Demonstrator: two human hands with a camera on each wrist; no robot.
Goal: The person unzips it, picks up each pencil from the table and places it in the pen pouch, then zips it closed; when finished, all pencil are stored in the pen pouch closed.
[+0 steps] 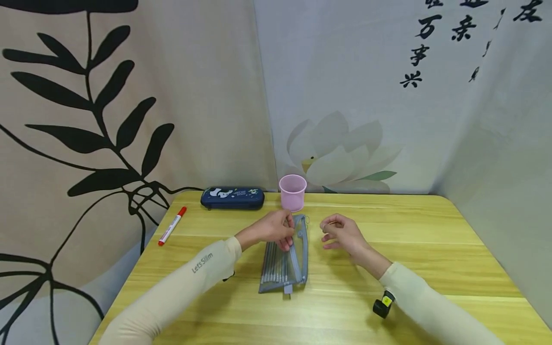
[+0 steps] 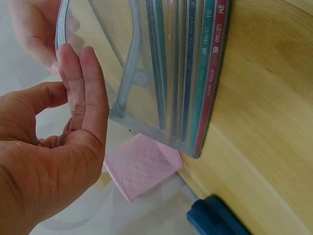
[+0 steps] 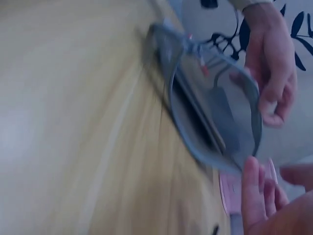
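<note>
A grey mesh zip pouch (image 1: 276,266) with several pencils inside is in the middle of the table. Its zipped mouth gapes wide in the right wrist view, where the grey rim (image 3: 182,132) forms a loop. My left hand (image 1: 276,227) holds the pouch at its mouth, the fingers over the mesh. In the left wrist view, two straight fingers (image 2: 80,81) of that hand overlap the rim, and pencils (image 2: 205,73) show through the mesh. Right of the pouch, my right hand (image 1: 342,235) is raised with loosely bent fingers and nothing in them; its fingertips (image 3: 250,169) are close to the rim.
Behind the pouch stands a pink cup (image 1: 293,194). A dark blue pencil case (image 1: 233,198) lies to its left at the table's back edge. Farther left is a red-and-white marker (image 1: 172,226). Curtains hang behind the table (image 1: 414,225).
</note>
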